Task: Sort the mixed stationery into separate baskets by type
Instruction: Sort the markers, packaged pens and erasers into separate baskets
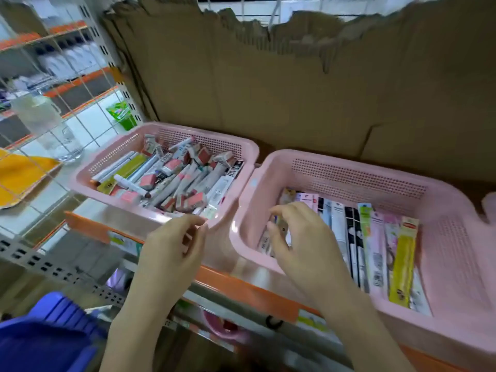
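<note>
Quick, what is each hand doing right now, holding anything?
Left hand: open, fingers loosely curled, holding nothing, at the near rim of the left basket.
Right hand: in the right basket; cannot tell whether it holds anything.

Two pink baskets, walls perforated in dot grids: left basket with white pens and pink erasers; right basket, beside it, with a yellow packet and black-and-white packets. Orange shelf edge; brown cardboard behind.

I see torn brown cardboard lining the back of an orange-edged metal shelf, a white wire grid at left with tiled floor beyond, and a blue stool below.
</note>
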The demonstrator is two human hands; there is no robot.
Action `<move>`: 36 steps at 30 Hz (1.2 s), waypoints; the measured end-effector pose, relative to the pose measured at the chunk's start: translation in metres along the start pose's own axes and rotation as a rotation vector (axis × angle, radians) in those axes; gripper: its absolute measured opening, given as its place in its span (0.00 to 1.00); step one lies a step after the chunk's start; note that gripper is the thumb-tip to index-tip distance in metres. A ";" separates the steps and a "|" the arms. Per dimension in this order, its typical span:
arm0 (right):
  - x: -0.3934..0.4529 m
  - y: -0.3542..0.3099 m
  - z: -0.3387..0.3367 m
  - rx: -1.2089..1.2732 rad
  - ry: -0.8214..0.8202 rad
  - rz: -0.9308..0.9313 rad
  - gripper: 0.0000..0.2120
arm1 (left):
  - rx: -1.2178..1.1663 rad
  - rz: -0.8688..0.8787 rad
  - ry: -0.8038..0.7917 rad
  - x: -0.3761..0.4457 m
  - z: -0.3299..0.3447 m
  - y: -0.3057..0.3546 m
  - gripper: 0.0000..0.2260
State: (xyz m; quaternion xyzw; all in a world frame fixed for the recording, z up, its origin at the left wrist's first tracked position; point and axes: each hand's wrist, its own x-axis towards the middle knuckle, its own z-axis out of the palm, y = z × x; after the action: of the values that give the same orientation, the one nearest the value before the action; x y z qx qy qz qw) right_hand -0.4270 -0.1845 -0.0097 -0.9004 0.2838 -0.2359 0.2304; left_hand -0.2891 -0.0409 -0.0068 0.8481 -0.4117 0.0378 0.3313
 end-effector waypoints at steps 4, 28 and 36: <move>0.028 -0.028 0.028 -0.018 0.029 0.017 0.14 | -0.050 0.004 -0.001 0.035 -0.012 -0.037 0.04; 0.138 -0.123 0.147 -0.288 -0.296 0.740 0.27 | -0.024 0.086 -0.507 0.179 -0.033 -0.181 0.27; 0.139 -0.124 0.155 -0.364 -0.214 0.720 0.24 | 0.252 -0.099 -0.590 0.188 -0.039 -0.205 0.47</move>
State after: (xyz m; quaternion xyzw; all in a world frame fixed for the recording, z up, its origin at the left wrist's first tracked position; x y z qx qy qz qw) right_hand -0.1898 -0.1367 -0.0219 -0.7890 0.5922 0.0089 0.1634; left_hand -0.0087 -0.0536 -0.0219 0.8759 -0.4402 -0.1749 0.0914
